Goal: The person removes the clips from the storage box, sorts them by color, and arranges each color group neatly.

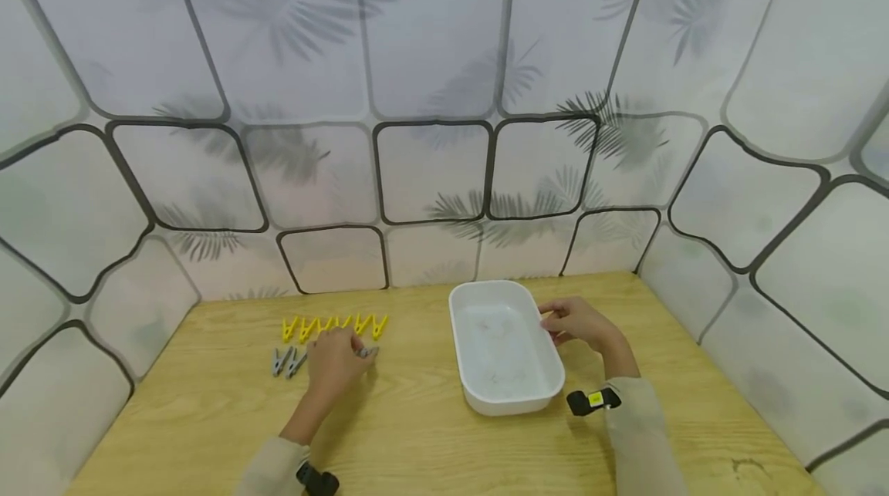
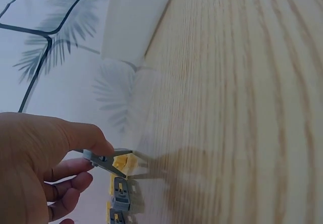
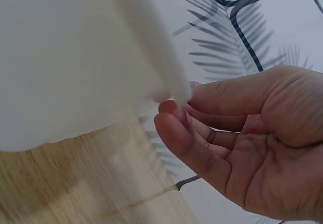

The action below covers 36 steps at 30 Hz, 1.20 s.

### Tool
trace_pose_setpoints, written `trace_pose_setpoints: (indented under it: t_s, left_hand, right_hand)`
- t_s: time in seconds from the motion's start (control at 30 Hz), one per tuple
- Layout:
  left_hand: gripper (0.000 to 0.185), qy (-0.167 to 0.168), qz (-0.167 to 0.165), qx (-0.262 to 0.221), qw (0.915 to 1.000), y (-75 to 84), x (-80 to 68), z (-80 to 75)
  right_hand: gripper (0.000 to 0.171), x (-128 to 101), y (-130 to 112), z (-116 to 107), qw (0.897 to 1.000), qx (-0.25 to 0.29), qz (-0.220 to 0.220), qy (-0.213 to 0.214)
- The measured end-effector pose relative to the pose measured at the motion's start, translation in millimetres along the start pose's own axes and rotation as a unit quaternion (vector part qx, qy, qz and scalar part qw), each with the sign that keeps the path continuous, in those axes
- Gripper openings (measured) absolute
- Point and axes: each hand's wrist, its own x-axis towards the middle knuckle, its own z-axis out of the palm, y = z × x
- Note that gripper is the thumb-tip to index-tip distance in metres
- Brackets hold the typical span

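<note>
Toward the tabletop's far-left corner a row of yellow clothespins and two grey clothespins lie untouched, long axes running roughly toward the far edge. The left hand pinches one grey clothespin between thumb and curled fingers, its long axis across the table, jaw end pointing right. Nearer the right edge, the white tray looks empty, so the sorting seems barely begun; the right hand touches its rim, fingers loosely curled.

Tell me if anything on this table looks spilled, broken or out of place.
Nothing stands out. The yellow pegs lie in a neat row, grey pegs just before them; the left hand pinches one grey peg. The white tub sits upright, right hand at its rim.
</note>
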Motion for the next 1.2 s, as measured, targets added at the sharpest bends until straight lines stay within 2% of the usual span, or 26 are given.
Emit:
trace_pose_setpoints:
  t_s: [0.23, 0.4, 0.53, 0.8, 1.2]
  left_hand:
    - [0.029, -0.01, -0.029, 0.009, 0.9995, 3.2, -3.5, 2.1]
    - [0.024, -0.017, -0.054, -0.003, 0.9984, 3.0, -8.1, 3.4]
    - [0.026, -0.01, -0.065, -0.015, 0.9977, 3.4, -10.0, 4.7]
    - [0.022, 0.015, -0.069, -0.029, 0.9971, 2.8, -9.9, 9.4]
    - [0.03, 0.011, -0.078, -0.018, 0.9968, 2.7, -14.8, 8.9]
  right_hand:
    - [0.046, 2, 0, 1, 1.0, -0.007, 0.007, 0.001]
    - [0.045, 2, -4, 2, 1.0, -0.007, 0.009, -0.004]
    - [0.045, 2, -7, 0, 1.0, -0.004, 0.009, -0.008]
    - [0.045, 5, -4, -4, 1.0, -0.009, 0.008, -0.002]
    - [0.047, 3, 4, -2, 1.0, 0.001, 0.013, -0.006]
